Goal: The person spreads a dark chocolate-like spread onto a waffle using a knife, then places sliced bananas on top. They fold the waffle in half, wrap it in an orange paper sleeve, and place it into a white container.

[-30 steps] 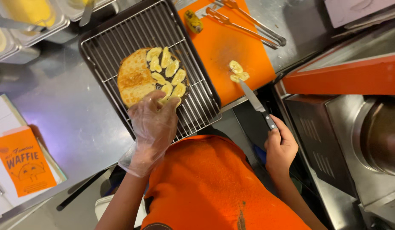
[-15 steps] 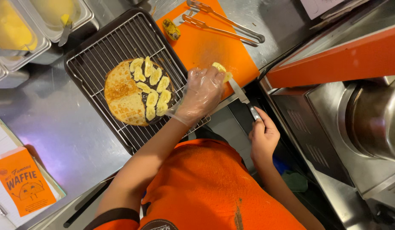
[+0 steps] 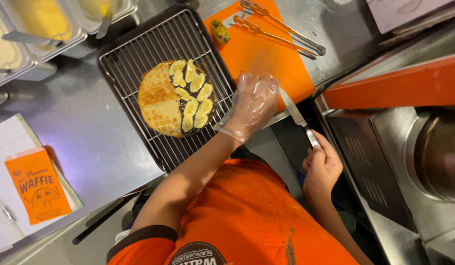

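1. Two hands are working over a steel surface (image 3: 85, 132); going left to right: an orange paper sleeve (image 3: 38, 185) is lying at the far left edge, well apart from the action.
2. Metal tubs of yellow filling (image 3: 41, 22) are sitting at the top left, with a spoon handle sticking out of one.
3. A wire rack (image 3: 139, 54) is carrying a round waffle (image 3: 159, 100); its right half is wearing dark spread and banana slices (image 3: 193, 95) laid in two rough rows, the rows running up and down the picture and tilted a little rightward at the top.
4. The left hand (image 3: 249, 105), in a loose clear glove, is hovering at the rack's right edge where it meets the orange cutting board (image 3: 259, 51); fingers are curled together, and I cannot tell whether a slice is pinched inside.
5. The right hand (image 3: 323, 164), bare, is gripping the handle of a knife (image 3: 295, 114); its long axis is running diagonally, tip pointing up-left toward the board and passing under the gloved hand, handle down-right.
6. A banana end piece (image 3: 220, 30) and metal tongs (image 3: 281, 27) are resting on the board's far side.
7. Doing it well, as I judge: keeping the blade flat and angled away from the gloved fingers, lifting slices gently, and laying them edge to edge without smearing the spread.
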